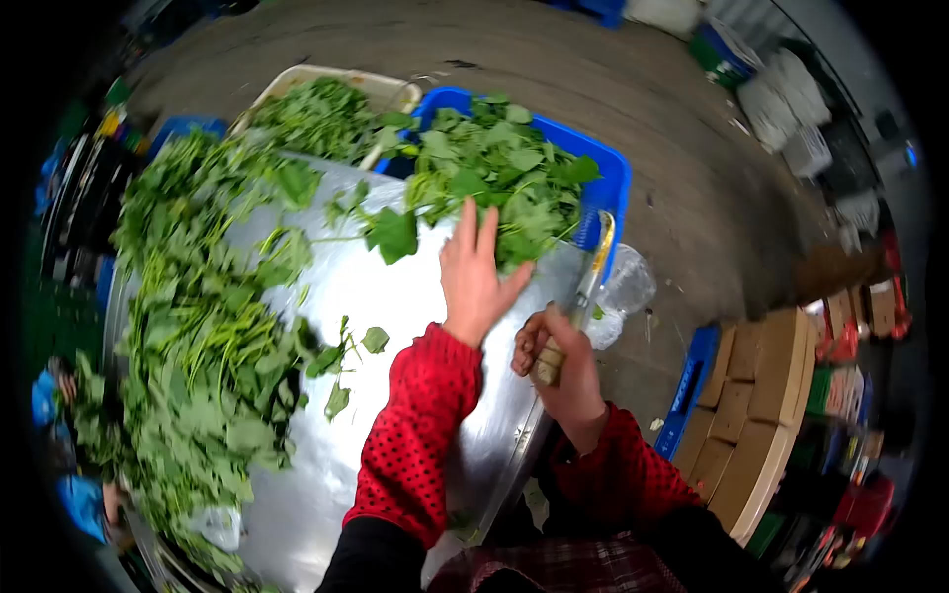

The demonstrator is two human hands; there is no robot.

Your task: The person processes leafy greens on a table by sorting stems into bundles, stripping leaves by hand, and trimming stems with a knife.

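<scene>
My left hand [474,277] is open, palm down with fingers spread, at the near edge of leafy greens [509,168] heaped in a blue basket [608,168]. My right hand [568,366] is wrapped round the pale handle of a knife [593,272], whose blade points away toward the basket's right corner. Both hands are over the right part of a shiny metal table [366,287]. A long pile of greens [217,366] covers the table's left side. A few loose sprigs [341,361] lie in the middle.
Behind the table stands a cream crate [297,74] with more greens. Clear plastic bags [625,287] are on the floor at right, near stacked cardboard boxes [746,395] beside a blue pallet [690,390]. At the far left, another person's blue-sleeved arm [84,504] reaches the pile.
</scene>
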